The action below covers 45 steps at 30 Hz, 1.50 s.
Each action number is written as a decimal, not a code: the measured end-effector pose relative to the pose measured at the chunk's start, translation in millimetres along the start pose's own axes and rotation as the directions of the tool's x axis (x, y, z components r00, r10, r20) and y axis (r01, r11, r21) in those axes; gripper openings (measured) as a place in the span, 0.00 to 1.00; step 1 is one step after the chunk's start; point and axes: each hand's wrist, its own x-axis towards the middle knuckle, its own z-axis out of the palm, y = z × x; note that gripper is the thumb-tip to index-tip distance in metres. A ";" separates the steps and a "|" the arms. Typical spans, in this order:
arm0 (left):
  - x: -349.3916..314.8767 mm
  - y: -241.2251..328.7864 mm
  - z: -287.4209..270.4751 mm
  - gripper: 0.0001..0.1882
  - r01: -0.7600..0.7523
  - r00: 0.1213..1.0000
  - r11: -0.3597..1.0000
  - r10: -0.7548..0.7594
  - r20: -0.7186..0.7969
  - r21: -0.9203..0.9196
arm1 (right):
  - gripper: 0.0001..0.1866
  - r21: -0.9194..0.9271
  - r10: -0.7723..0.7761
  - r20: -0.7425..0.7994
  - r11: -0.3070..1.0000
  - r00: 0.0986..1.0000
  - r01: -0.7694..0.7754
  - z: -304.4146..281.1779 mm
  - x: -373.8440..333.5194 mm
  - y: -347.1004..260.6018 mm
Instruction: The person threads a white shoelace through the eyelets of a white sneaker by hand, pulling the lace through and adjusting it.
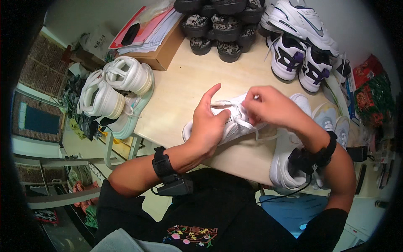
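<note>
A white sneaker lies on the table in front of me, its toe pointing to the upper right. White shoelaces form loose loops over its top. My left hand is at the shoe's side, index finger stretched up and away from the thumb, which touches the laces. With curled fingers, my right hand pinches a shoelace above the front half of the shoe; a bit of white shows between the fingers. Close to my right forearm lies another white sneaker.
White sneakers are piled at the left table edge. Black shoes are stacked at the back, near a cardboard box with papers. White-and-black sneakers stand back right; grey-white shoes lie at the right. A blue stool is below the table.
</note>
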 end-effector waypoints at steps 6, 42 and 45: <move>-4.0 2.4 -1.7 0.41 -0.153 0.987 0.978 0.145 0.064 0.141 | 0.10 -0.155 -0.128 -0.007 0.980 0.992 0.125 -1.9 9.2 -6.8; 11.4 -6.2 3.8 0.36 0.095 0.995 0.995 -0.095 -0.002 -0.009 | 0.10 0.067 0.032 0.026 0.997 0.999 -0.034 2.7 15.6 5.1; 10.6 -4.3 2.6 0.36 0.096 0.995 0.995 -0.097 0.022 0.023 | 0.10 0.070 0.037 0.022 0.997 0.999 -0.039 2.6 14.1 5.4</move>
